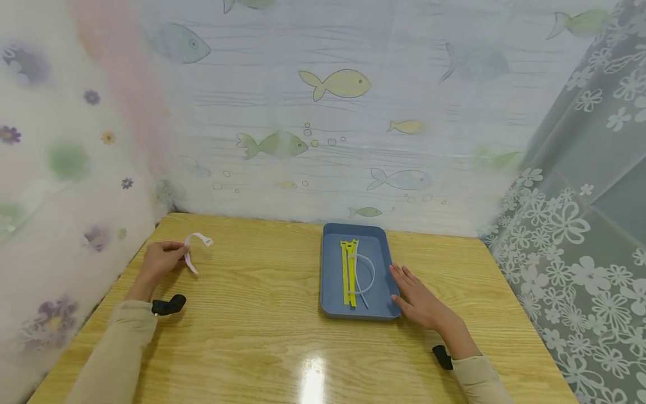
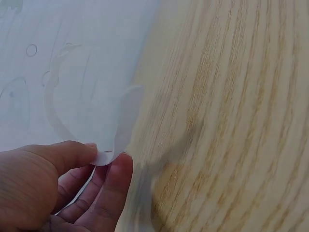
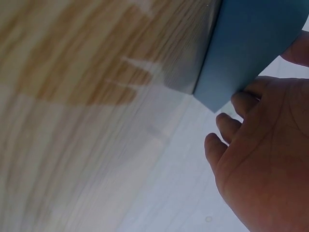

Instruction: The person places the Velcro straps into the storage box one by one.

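Observation:
My left hand [image 1: 164, 260] pinches a white cable strap [image 2: 126, 113] between thumb and fingertips, at the left side of the table. The strap curves on both sides of the grip, its slotted head up and to the right in the head view. On the table's right half, my right hand [image 1: 423, 300] rests against the right wall of a blue-grey tray [image 1: 326, 280], thumb by the near corner and fingers reaching along the side. Inside the tray lie several yellow cable straps [image 1: 345, 275] side by side, with a white curved strap [image 1: 372, 275] looped about them.
The wooden table [image 1: 242, 336] meets a fish-patterned curtain [image 1: 282, 185] at the back. Flowered sheets hang along the left and right edges. A black wrist mount [image 1: 169, 305] sits on the left forearm, another [image 1: 443, 357] on the right.

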{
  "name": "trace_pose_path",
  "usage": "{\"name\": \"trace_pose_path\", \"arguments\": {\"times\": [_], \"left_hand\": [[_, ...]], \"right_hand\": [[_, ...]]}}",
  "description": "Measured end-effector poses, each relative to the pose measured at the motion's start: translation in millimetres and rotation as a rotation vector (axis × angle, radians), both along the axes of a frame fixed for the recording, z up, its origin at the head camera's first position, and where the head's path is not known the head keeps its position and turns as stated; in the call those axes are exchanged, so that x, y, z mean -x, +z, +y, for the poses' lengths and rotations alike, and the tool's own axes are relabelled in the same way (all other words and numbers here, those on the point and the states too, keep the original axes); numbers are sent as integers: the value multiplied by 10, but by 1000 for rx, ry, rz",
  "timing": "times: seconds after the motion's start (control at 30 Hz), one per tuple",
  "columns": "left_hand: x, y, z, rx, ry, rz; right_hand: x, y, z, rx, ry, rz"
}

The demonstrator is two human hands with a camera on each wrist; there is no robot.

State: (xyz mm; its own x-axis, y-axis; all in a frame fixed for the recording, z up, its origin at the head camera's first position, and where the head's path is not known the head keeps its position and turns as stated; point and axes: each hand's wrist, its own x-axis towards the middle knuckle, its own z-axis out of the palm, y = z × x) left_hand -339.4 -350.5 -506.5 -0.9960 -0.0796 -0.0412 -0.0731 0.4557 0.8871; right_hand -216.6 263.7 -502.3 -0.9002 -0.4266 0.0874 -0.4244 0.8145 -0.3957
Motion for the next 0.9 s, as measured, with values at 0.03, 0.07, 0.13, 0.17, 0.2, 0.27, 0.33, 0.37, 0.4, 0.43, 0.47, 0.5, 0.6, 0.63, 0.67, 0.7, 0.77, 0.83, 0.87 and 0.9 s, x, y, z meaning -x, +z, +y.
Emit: {"name": "trace_pose_path", "arguments": {"times": [0.03,0.07,0.13,0.17,0.2,0.27,0.33,0.37,0.4,0.43,0.47,0.5,0.6,0.63,0.67,0.7,0.77,0.83,0.87,0.9], "left_hand": [[-4,-3,4,3,-2,5],[-7,-5,9,-1,-5,12],[-7,-12,17,-8,-7,21],[-5,-16,22,-15,-6,24],[-4,-20,25,-25,-8,26],[-1,-28,31,-42,-17,28],[0,-35,42,-60,-25,31],[3,-40,47,-72,-29,34],[2,-43,54,-82,-36,35],[-3,-45,66,-91,-37,38],[-8,-47,78,-101,-39,42],[-16,-48,95,-105,-38,43],[-54,-52,156,-118,-42,40],[-68,-56,181,-127,-44,37],[-84,-61,204,-131,-49,32],[-99,-66,230,-136,-53,25],[-131,-78,279,-148,-68,13],[-153,-91,326,-159,-75,6],[-162,-97,349,-164,-78,3],[-172,-101,370,-170,-81,1]], "right_hand": [[0,-3,0,2,2,1],[0,-4,0,7,4,3],[2,-11,3,19,10,14],[5,-18,6,27,12,20],[7,-24,8,32,15,29],[15,-41,17,37,24,47],[21,-48,18,32,25,56],[24,-49,17,32,21,49],[26,-47,15,27,19,42],[28,-45,15,25,16,33],[29,-38,10,21,8,20],[30,-34,8,12,6,12],[35,-33,7,-7,1,-3],[37,-34,7,-12,0,-3],[37,-33,6,-16,-1,-5],[37,-33,5,-16,-2,-6],[37,-32,6,-10,-1,-10],[35,-30,9,-5,-1,-14],[35,-29,11,-3,-1,-14],[34,-28,14,1,0,-15]]}}
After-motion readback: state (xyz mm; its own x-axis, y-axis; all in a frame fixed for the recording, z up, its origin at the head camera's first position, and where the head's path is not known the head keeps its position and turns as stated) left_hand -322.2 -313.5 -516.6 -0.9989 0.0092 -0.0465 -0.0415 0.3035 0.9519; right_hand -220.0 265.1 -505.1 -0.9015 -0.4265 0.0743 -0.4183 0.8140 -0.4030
